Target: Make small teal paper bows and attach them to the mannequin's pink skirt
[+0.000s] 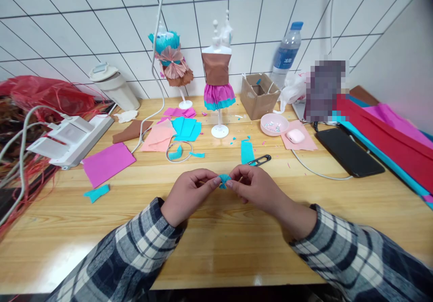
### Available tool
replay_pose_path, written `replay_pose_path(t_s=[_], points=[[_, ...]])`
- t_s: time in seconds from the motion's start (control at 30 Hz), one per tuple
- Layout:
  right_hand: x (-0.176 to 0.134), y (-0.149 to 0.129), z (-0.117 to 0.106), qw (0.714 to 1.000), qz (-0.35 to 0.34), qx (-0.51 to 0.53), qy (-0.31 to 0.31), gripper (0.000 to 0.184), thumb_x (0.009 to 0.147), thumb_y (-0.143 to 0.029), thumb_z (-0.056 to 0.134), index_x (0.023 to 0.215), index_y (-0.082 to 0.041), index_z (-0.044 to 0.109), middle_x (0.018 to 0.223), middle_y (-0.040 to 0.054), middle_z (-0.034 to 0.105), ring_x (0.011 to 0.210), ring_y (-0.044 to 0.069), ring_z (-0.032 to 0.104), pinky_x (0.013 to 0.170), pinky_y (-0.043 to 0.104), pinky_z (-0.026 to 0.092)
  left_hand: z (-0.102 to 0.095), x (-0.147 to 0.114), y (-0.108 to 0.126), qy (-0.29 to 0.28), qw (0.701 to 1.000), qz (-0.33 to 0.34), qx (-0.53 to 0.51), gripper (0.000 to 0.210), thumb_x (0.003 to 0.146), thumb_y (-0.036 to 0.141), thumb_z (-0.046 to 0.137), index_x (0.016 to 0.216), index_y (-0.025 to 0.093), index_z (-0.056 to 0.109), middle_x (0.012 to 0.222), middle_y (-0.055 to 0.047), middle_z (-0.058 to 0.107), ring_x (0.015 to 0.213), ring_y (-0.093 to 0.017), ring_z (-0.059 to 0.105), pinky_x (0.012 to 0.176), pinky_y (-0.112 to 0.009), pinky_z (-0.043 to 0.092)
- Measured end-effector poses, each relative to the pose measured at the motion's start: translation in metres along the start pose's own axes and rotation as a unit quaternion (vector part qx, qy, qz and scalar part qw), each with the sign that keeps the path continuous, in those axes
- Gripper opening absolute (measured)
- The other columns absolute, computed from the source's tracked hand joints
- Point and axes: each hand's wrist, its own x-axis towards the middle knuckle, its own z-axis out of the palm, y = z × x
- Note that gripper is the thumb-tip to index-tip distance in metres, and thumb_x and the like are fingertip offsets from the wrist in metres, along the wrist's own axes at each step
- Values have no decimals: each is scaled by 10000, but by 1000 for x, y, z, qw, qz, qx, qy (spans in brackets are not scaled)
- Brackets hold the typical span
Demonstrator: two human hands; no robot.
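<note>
Between my two hands, above the near middle of the table, is a small blue crepe paper bow (pixel 223 181). My left hand (pixel 191 192) pinches its left side between thumb and forefinger. On its right side, the thumb and forefinger of my right hand (pixel 257 188) grip it too. Just beyond my right hand lie black thread snips (pixel 260 160), partly over a blue paper strip (pixel 246 151). Farther back stands a small white dress form with a brown top and a pink skirt (pixel 219 95) edged in blue.
A second dressed form (pixel 176 62) leans near the tiled wall. Around it lie pink, peach and blue paper sheets (pixel 186 128). A cardboard box (pixel 259 96), a pink bowl (pixel 274 125) and a phone (pixel 350 152) are to the right. A power strip (pixel 72 140) and cables are left.
</note>
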Motion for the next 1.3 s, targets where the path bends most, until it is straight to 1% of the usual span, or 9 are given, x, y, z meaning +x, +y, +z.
replay_pose_path(t_s=[0.13,0.33,0.53,0.67,0.77,0.87,0.93,1.1,1.3], points=[[1,2,1,997,31,71,-8,205,731,-365,663,778,-188,570,601,-51,504,477,88,480,405,210,442,-1,0,-1,1,1000,-8,-29,273,780,400,644,754,133,694,691,-14,654,646,-129,539,616,-231,427],[2,3,0,996,42,75,-27,208,727,-363,664,779,-191,562,574,-59,492,473,90,489,390,199,451,-2,1,-6,-61,996,-30,-65,246,745,386,684,777,143,692,741,-17,679,673,-135,566,636,-239,442],[1,1,0,996,33,79,-25,227,755,-391,636,782,-179,559,602,-47,484,495,88,487,384,188,446,-2,1,-7,-33,997,-35,-61,278,751,412,669,759,135,668,678,1,631,621,-115,519,584,-223,405],[-1,-2,-1,996,22,75,-35,330,796,-406,610,1051,-199,579,855,10,567,588,94,530,405,190,458,-3,0,-5,-41,998,-26,-42,283,754,413,660,778,131,671,697,-8,631,625,-115,507,580,-223,395],[-3,-3,-2,997,-39,46,-56,481,773,-365,666,1222,-242,544,999,35,597,679,104,562,509,217,498,-2,0,-4,-84,995,-26,-44,281,750,415,658,753,134,671,677,-9,634,616,-120,510,584,-232,398],[-5,-5,-3,989,-135,-42,-52,399,728,-233,723,1119,-241,645,983,22,648,754,112,583,669,247,503,-3,-1,-4,-115,990,-24,-81,269,753,400,660,732,132,667,702,-14,646,656,-127,532,636,-243,416],[-6,-6,-5,983,-156,-87,-39,255,738,-188,707,990,-226,706,895,11,674,735,113,589,683,249,488,-4,0,-4,-122,989,-24,-81,271,750,400,664,734,130,670,680,-3,622,634,-116,505,605,-230,394],[-3,-3,-7,989,-125,-66,-50,131,764,-212,692,884,-220,744,741,-7,688,672,112,600,636,234,472,-10,1,-3,-145,987,-28,-62,278,746,403,659,747,125,672,595,32,526,556,-86,406,520,-206,309],[1,1,-9,995,-75,-33,-58,123,757,-237,685,857,-188,739,710,4,696,598,113,597,573,236,475,-11,2,-8,-149,988,-14,-31,262,767,391,640,741,131,653,632,11,571,572,-101,465,541,-218,355]])
